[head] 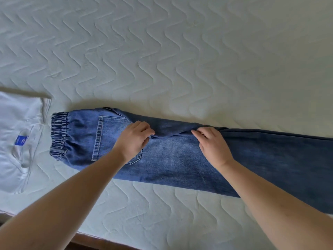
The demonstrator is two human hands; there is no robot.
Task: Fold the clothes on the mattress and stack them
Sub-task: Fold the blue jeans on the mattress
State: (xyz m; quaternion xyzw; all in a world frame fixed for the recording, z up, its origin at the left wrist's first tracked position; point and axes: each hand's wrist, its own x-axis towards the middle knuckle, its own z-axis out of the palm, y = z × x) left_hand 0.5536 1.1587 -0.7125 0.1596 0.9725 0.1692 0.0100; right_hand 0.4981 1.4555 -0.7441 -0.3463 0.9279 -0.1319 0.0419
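Blue jeans [173, 159] lie across the mattress [162, 60], folded lengthwise leg on leg, elastic waistband at the left and legs running off the right edge of view. A back pocket faces up. My left hand [134, 139] rests near the pocket, its fingertips curled and pinching a ridge of denim at the crotch fold. My right hand [212, 145] lies flat on the denim a little to the right, fingers straight and pointing left toward the same ridge.
A folded white shirt [19, 138] with a blue neck label lies at the left, just beside the waistband. The quilted mattress stretches away beyond the jeans. Its near edge and a brown bed frame [100, 242] show at the bottom left.
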